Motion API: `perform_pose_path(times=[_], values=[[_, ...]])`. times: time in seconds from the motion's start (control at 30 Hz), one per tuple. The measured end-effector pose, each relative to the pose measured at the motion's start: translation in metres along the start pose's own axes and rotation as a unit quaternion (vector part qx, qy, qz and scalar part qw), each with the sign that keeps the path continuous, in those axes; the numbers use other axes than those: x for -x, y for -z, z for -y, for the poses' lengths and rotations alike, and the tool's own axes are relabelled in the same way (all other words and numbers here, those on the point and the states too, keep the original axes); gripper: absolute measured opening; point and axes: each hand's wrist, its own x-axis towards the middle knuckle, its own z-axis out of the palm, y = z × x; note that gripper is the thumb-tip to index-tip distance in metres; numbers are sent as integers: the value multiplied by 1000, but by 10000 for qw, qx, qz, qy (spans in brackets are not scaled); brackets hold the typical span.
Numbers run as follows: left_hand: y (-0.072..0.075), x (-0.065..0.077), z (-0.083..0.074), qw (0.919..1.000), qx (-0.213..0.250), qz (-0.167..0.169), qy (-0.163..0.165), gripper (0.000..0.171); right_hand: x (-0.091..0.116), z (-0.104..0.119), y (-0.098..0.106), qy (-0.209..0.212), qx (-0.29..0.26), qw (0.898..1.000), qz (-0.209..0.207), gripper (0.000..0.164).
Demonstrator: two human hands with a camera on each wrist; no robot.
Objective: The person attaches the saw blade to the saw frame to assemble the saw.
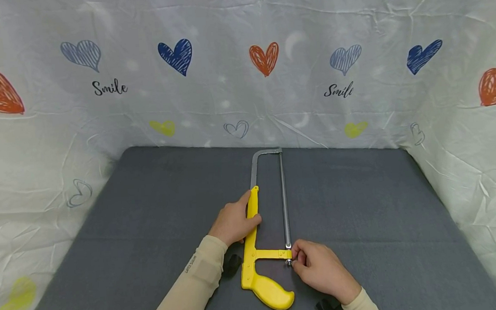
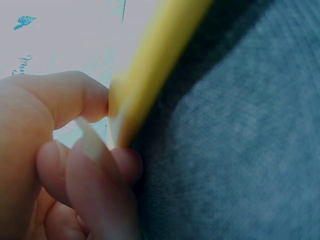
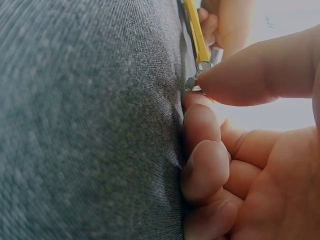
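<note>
A hacksaw (image 1: 273, 292) with a yellow handle and a silver front bow (image 1: 254, 170) lies on the grey cloth, its handle toward me. Its long straight blade side (image 1: 284, 200) runs along the right. My left hand (image 1: 231, 222) grips the yellow back bar (image 2: 155, 60), thumb across it and index finger along its far end. At the lower end of the blade side, my right hand (image 1: 323, 266) pinches a small metal wing nut (image 3: 216, 56) between thumb and index finger. Its other fingers curl against the cloth in the right wrist view.
The dark grey cloth (image 1: 361, 200) covers the table, with its far edge just beyond the bow's tip. A white curtain (image 1: 223, 23) printed with hearts and "Smile" hangs behind and along both sides. Black straps (image 1: 232, 266) sit at both wrists.
</note>
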Motion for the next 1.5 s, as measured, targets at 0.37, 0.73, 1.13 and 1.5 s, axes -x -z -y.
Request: perform_pose_path(times=[0.37, 0.73, 1.13, 1.5], values=[[1, 0, -1, 10000, 39, -15, 15, 85, -1, 2, 1, -111, -78, 9999, 104, 10], [1, 0, -2, 10000, -20, -18, 63, 85, -3, 5, -3, -588, -104, 9982, 97, 35], [1, 0, -1, 10000, -6, 2, 58, 85, -3, 5, -4, -687, -289, 9972, 0, 30], [1, 2, -3, 10000, 8, -3, 78, 85, -2, 4, -1, -493, -293, 9983, 85, 24]])
